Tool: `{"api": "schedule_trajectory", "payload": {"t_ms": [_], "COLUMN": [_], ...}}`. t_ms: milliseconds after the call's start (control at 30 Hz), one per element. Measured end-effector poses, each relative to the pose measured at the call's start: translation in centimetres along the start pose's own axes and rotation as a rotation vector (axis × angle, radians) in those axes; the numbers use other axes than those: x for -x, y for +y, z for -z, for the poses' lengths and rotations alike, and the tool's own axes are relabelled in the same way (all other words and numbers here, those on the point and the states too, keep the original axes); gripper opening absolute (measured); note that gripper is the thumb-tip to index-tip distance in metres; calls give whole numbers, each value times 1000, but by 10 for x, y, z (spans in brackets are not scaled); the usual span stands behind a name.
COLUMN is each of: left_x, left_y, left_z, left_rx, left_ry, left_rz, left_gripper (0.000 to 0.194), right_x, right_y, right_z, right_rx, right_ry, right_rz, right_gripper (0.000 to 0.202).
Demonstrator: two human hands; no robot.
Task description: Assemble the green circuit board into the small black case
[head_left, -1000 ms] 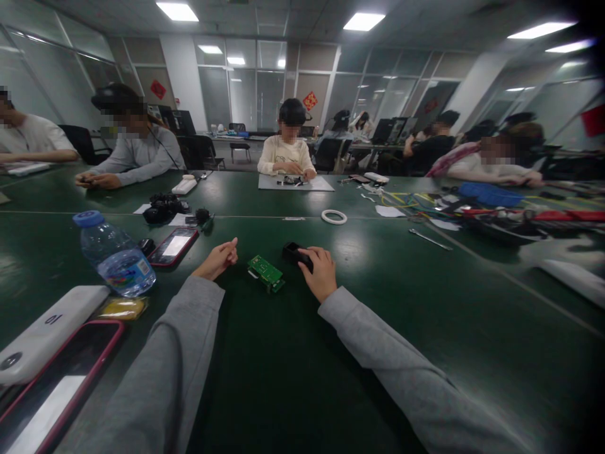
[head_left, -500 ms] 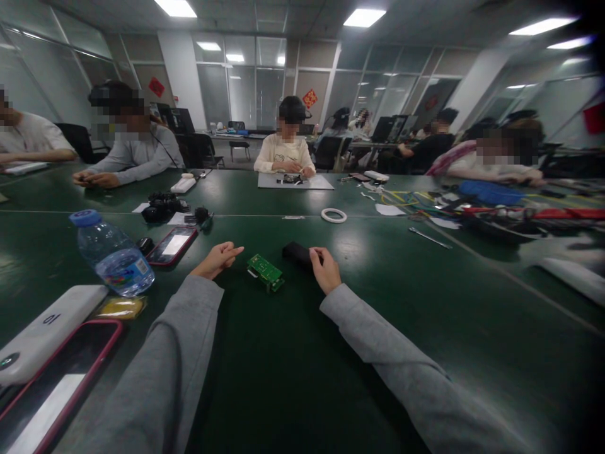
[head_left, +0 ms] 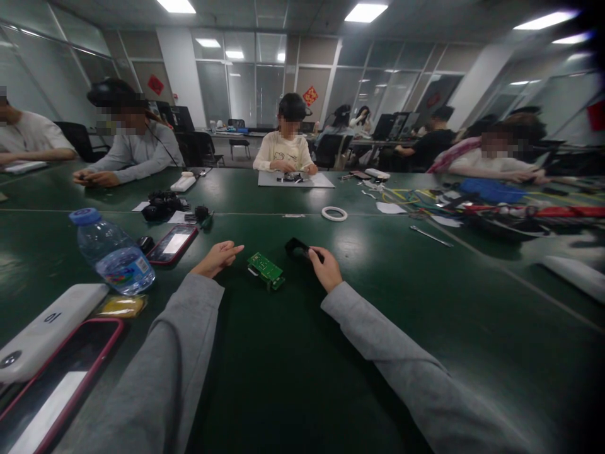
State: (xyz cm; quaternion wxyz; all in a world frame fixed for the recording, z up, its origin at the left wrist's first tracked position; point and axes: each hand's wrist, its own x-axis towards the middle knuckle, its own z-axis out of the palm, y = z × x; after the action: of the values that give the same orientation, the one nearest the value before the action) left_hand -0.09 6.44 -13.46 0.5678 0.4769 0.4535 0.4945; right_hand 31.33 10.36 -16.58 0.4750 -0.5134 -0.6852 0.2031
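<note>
My right hand point(head_left: 326, 268) grips a black hollow casing point(head_left: 297, 248) between thumb and fingers. Its open side now shows, and part of it is hidden by the fingers. A green circuit board point(head_left: 266, 269) lies on the table between my two hands, with components showing along its lower edge. Left of the board is my left hand point(head_left: 220, 258), with one finger stretched out towards the right and the others partly bent. I see nothing in it, and it does not touch the board.
On the left stand a water bottle point(head_left: 113, 255), a phone point(head_left: 174, 244), a white device point(head_left: 51, 331) and a larger red-edged phone point(head_left: 61, 378). Farther off lie a white ring point(head_left: 334, 214), a wrench point(head_left: 430, 236) and tangled cables point(head_left: 416, 198). People sit around the green table point(head_left: 265, 378).
The black casing has been turned in my right hand, so its hollow side shows. My left hand and the circuit board have stayed where they were.
</note>
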Motion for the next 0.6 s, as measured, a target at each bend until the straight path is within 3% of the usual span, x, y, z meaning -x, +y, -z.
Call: {"api": "schedule_trajectory", "payload": {"t_ms": [133,233,333,433,533,600], "left_x": [0,-1,-1,-2,-2,-2], "left_y": [0,-1,-2,-3,-4,-5], "left_z": [0,0,1,1,2,2], "left_rx": [3,0,10,43,62,63], "left_ry": [2,11,12,3,-4,-5], "left_rz": [-11,-11,-17,-34,-44,-47], "left_gripper": [54,53,54,56,57,57], "right_x": [4,11,10,1,0,11], "right_y": [0,-6,2,39,86,102], "right_z": [-2,-4,14,74,165,217], "right_rx": [31,162,243,337,483,564], "right_ry": [70,-17,-75,57,300,504], "right_rz": [40,183,269,262,191,158], "right_gripper": [51,66,59,58,67,66]}}
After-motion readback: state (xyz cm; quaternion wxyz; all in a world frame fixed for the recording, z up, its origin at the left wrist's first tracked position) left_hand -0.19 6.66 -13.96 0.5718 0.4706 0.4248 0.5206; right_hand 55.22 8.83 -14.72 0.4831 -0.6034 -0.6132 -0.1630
